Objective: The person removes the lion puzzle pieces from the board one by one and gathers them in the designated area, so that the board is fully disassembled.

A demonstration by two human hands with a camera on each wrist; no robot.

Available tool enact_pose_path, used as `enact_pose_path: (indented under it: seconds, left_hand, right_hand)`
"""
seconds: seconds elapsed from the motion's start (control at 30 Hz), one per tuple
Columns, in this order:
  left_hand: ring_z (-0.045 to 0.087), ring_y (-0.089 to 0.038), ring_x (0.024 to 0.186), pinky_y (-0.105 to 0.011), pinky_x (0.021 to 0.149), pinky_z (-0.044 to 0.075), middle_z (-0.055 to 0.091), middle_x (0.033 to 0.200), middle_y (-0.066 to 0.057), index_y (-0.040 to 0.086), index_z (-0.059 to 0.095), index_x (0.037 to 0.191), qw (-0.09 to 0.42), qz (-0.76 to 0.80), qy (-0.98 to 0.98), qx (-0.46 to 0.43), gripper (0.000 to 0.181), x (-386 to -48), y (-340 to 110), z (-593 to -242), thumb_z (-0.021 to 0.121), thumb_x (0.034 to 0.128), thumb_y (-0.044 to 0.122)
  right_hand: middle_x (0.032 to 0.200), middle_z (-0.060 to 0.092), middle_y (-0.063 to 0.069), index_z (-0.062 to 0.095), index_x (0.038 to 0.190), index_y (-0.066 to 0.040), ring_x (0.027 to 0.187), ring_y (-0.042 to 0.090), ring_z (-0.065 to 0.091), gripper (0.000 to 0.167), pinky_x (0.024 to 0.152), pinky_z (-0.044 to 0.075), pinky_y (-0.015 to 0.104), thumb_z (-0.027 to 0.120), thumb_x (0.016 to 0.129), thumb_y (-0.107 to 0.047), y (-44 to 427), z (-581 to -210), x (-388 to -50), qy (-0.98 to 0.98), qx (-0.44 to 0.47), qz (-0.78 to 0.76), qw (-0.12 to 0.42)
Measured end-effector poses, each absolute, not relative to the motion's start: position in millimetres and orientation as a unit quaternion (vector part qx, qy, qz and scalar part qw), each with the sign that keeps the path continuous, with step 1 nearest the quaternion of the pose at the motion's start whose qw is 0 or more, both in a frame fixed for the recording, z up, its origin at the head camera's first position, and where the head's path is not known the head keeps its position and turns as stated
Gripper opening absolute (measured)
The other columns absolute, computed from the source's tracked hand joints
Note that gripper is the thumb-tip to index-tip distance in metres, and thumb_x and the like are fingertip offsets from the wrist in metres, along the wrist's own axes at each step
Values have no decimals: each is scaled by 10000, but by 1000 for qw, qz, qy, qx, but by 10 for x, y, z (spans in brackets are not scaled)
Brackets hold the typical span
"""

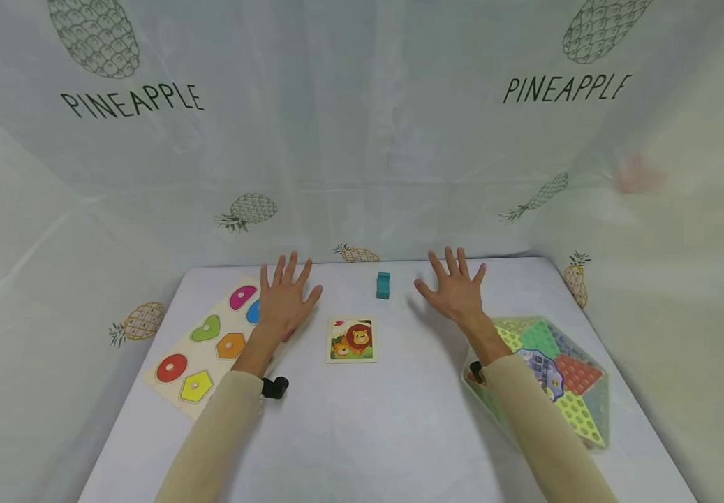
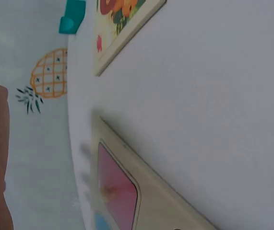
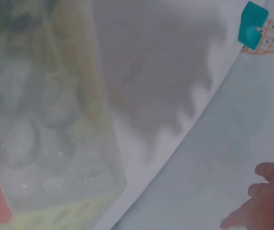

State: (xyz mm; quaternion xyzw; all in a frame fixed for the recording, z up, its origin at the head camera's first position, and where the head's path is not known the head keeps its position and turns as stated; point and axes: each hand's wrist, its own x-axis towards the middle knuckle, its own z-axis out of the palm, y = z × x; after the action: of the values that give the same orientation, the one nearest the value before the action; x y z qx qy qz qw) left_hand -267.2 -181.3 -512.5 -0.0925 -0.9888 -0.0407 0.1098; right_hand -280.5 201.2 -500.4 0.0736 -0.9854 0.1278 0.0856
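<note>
Both hands are raised with fingers spread and hold nothing. The left hand [image 1: 284, 300] hovers over the right part of a wooden shape board [image 1: 209, 349], whose pink piece [image 2: 117, 189] shows in the left wrist view. My right hand [image 1: 458, 293] is above the table's far part, beyond a hexagonal board in clear wrap [image 1: 578, 412]; its fingers [image 3: 266, 177] show at the right of the right wrist view. Between the hands lie a square lion picture puzzle [image 1: 351, 340] and, farther back, a small teal block [image 1: 383, 286].
A white table [image 1: 374, 433] carries everything. Behind it hangs a pale curtain [image 1: 349, 140] printed with pineapples and lettering. Black wrist straps show at both cuffs, the right one over the hexagonal board's left edge.
</note>
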Motion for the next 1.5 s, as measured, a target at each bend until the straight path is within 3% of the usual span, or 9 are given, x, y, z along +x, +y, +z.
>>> enact_pose_path:
  seconds: [0.17, 0.37, 0.57, 0.7, 0.93, 1.13, 1.37, 1.5]
  left_hand:
    - [30, -303, 1563, -595, 1220, -12, 68, 1701, -68, 305, 216, 1617, 96, -37, -988, -118, 729, -2479, -1731, -5124, 335, 991, 659]
    - [149, -332, 1546, -597, 1220, 108, 143, 1687, -106, 297, 251, 1608, 75, -45, -980, -176, 716, -2111, -1540, -5219, 399, 993, 634]
    - [211, -307, 1535, -582, 1204, 208, 195, 1673, -119, 305, 287, 1597, 21, -43, -979, -199, 685, -1749, -1390, -5406, 368, 1005, 640]
    - [255, -320, 1519, -593, 1185, 247, 234, 1658, -149, 298, 316, 1589, 7, -48, -978, -201, 688, -1617, -1339, -5489, 372, 999, 648]
    - [211, -340, 1530, -598, 1192, 222, 197, 1664, -172, 320, 284, 1596, -8, -65, -980, -189, 695, -1561, -1316, -5606, 417, 991, 636]
    - [164, -342, 1542, -607, 1199, 184, 180, 1666, -178, 328, 292, 1591, -19, -70, -980, -184, 679, -1549, -1338, -5662, 430, 995, 622]
    - [147, -346, 1545, -616, 1202, 161, 172, 1670, -171, 315, 327, 1580, -23, -81, -980, -181, 671, -1544, -1335, -5651, 453, 992, 614]
    - [150, -353, 1543, -621, 1200, 160, 174, 1669, -171, 310, 328, 1580, -25, -78, -980, -182, 676, -1542, -1322, -5643, 457, 990, 614]
  right_hand:
    - [1677, 181, 119, 285, 1604, -243, 1560, 323, 51, 769, 1149, 45, 738, 501, 968, -616, 1810, -4959, -2741, -975, 125, 154, 100]
    - [1645, 281, 118, 366, 1573, -203, 1533, 332, 193, 687, 1187, 214, 618, 563, 989, -506, 1507, -4906, -2640, -958, 204, 180, 94]
    - [1568, 418, 106, 514, 1481, -195, 1465, 330, 348, 556, 1166, 323, 541, 625, 985, -423, 1206, -5002, -2571, -950, 252, 176, 62]
    - [1468, 521, 79, 607, 1398, -194, 1376, 297, 463, 458, 1106, 421, 498, 653, 980, -374, 1017, -5086, -2526, -949, 250, 193, 5]
    - [1307, 632, 71, 694, 1273, -116, 1260, 255, 559, 312, 1100, 437, 434, 632, 997, -247, 747, -5267, -2526, -929, 275, 236, -82]
    - [1243, 669, 31, 726, 1234, -164, 1187, 224, 573, 261, 1076, 443, 416, 607, 1006, -206, 597, -5367, -2549, -929, 282, 225, -81]
    - [1222, 624, 7, 741, 1207, -267, 1129, 230, 526, 265, 947, 464, 501, 587, 994, -234, 485, -5384, -2548, -941, 267, 193, -73]
    - [1237, 601, 9, 721, 1228, -300, 1153, 244, 504, 277, 954, 435, 549, 576, 996, -256, 449, -5392, -2543, -945, 257, 189, -76]
